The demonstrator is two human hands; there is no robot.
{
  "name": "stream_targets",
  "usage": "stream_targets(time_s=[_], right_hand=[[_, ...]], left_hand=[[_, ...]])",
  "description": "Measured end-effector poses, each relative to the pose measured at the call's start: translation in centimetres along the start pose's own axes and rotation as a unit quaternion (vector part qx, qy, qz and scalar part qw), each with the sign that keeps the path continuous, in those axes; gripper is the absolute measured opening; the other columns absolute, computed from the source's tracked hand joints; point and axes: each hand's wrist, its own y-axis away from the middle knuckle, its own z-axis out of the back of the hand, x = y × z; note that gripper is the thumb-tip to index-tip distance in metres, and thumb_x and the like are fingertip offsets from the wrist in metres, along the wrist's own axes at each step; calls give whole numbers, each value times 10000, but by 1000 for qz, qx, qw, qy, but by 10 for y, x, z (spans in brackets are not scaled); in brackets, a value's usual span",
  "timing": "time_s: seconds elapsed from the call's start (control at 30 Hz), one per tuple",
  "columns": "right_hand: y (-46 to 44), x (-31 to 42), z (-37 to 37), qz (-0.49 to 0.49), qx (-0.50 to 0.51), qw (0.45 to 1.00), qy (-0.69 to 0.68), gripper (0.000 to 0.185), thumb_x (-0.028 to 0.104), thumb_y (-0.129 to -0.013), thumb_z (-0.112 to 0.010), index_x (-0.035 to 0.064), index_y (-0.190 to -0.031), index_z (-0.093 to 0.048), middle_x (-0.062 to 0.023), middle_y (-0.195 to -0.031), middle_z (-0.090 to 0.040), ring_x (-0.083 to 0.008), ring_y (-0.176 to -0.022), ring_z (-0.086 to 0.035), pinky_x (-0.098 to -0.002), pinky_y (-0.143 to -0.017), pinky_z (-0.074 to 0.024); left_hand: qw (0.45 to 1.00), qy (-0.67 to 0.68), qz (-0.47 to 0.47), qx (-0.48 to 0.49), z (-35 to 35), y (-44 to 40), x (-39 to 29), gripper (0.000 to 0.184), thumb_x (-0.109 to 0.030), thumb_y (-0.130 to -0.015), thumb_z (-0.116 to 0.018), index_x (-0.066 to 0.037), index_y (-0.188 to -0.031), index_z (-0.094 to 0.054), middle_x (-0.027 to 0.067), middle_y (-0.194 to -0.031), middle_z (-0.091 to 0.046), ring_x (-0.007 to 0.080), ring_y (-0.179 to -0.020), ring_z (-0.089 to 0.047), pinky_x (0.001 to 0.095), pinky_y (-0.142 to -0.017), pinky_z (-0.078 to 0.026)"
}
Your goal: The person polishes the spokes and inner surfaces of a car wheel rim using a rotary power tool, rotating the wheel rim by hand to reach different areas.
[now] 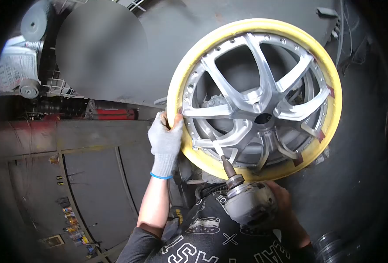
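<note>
A silver multi-spoke alloy wheel [246, 111] with yellow covering round its rim [337, 105] fills the upper right of the head view. My left hand [165, 136], in a grey-white glove with a blue cuff edge, is closed on the rim's left side, thumb in front. My right hand [283, 201] is wrapped round a grinder [251, 201] held against my chest; the tool's body hides part of the fingers. From the grinder runs a tapered spindle with a narrow white tip [216, 144], which overlaps the lower left spokes. Whether it touches metal I cannot tell.
Upper left, a printed paper bag [16, 70] sits near grey discs [29, 88]. A red object [115, 114] lies on a dark ledge. Small coloured items [75, 225] line the lower left. At bottom right is a dark ringed object [329, 245].
</note>
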Motion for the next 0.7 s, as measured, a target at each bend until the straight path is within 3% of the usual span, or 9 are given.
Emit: stream_targets(time_s=[0.03,0.07,0.23,0.37,0.47,0.5,0.57,0.63,0.7], right_hand=[[-1,2,-1,4,3,1000,15,943,389,-537,-951,-60,-1229,-495,-222,-1074,-634,-381,-910,-673,-425,-771,-555],[-2,4,-2,9,7,999,31,947,386,-532,-954,-58,-1231,-495,-222,-1076,-635,-378,-908,-675,-420,-766,-556],[-3,11,-11,-42,8,998,53,947,357,-520,-952,-38,-1248,-495,-220,-1099,-643,-393,-969,-664,-447,-849,-529],[-14,29,-15,-68,30,991,110,933,264,-482,-942,-31,-1247,-496,-204,-1110,-652,-387,-974,-665,-433,-864,-527],[-24,42,-26,-78,8,989,129,904,223,-484,-928,-24,-1244,-505,-182,-1072,-672,-358,-905,-692,-407,-810,-552],[-25,42,-28,-83,5,987,136,902,233,-479,-930,-23,-1240,-519,-176,-1078,-674,-349,-909,-695,-405,-815,-554],[-27,44,-33,-114,2,988,106,902,286,-490,-922,-26,-1239,-529,-175,-1079,-674,-351,-924,-693,-414,-827,-550],[-18,37,-38,-138,1,988,74,921,378,-508,-901,-30,-1246,-527,-176,-1083,-673,-345,-942,-692,-421,-845,-545],[-14,40,-44,-186,-20,979,80,935,435,-515,-879,-32,-1245,-528,-180,-1087,-669,-338,-956,-691,-425,-860,-539]], left_hand=[[999,-14,-41,-18,-3,2,0,265,-199,-846,-755,1,-989,-657,116,-804,-681,154,-680,-635,298,-661,-513],[997,-54,-52,-27,-3,3,-3,209,-149,-859,-745,5,-951,-637,47,-765,-642,100,-677,-555,272,-651,-484],[998,47,-38,-24,1,1,3,290,-206,-844,-766,-2,-1018,-654,89,-827,-653,112,-732,-587,268,-700,-488],[993,88,50,60,23,5,-15,362,-248,-823,-782,-23,-1083,-670,79,-865,-657,174,-767,-628,316,-727,-503],[998,12,-64,9,17,6,-6,234,-223,-867,-725,-66,-1028,-662,115,-840,-688,224,-742,-680,338,-688,-528],[998,-18,-39,46,17,2,-6,193,-195,-880,-706,-46,-989,-650,119,-829,-678,240,-741,-678,352,-688,-532],[993,72,38,87,23,0,-15,188,-179,-878,-710,-21,-946,-637,132,-801,-665,252,-751,-681,355,-695,-536],[997,42,5,67,11,2,7,248,-167,-860,-739,10,-994,-628,132,-856,-673,221,-789,-676,332,-725,-533],[955,280,33,91,4,5,32,412,-159,-822,-783,25,-1146,-608,121,-959,-679,191,-847,-665,300,-777,-528]])
